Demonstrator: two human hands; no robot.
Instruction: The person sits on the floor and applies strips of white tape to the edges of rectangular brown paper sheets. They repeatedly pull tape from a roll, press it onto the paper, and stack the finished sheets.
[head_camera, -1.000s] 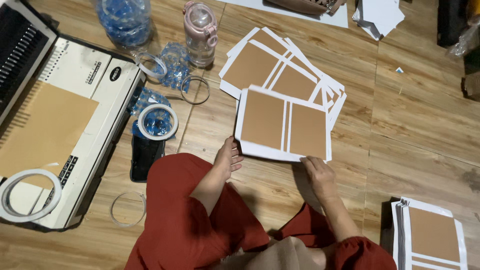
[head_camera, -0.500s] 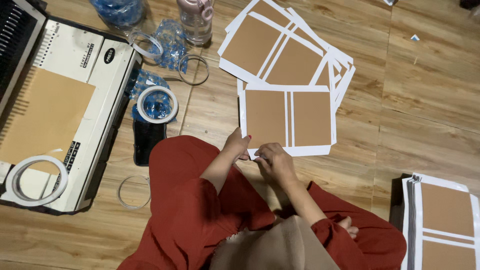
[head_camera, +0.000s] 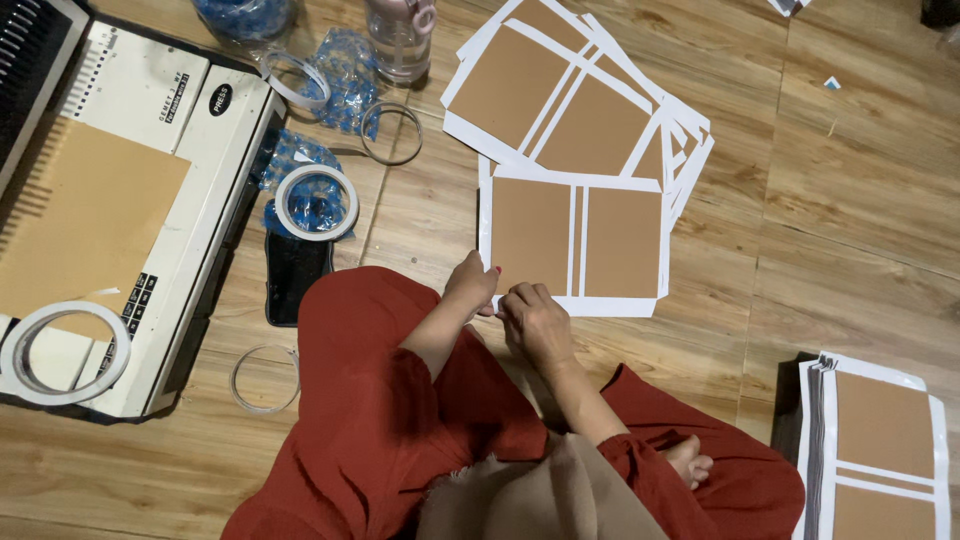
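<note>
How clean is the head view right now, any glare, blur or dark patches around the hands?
Head view: sharp, no motion blur on the left hand or right hand; mild glare on the wooden floor at right; soft shadow under the brown-and-white sheet; top right corner dark; the edges look slightly bowed by a wide lens.

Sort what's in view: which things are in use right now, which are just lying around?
In use: left hand and right hand at the near corner of the brown-and-white sheet.

Lying about: fanned sheets, stacked sheets, binding machine, tape roll, phone, bottle.
</note>
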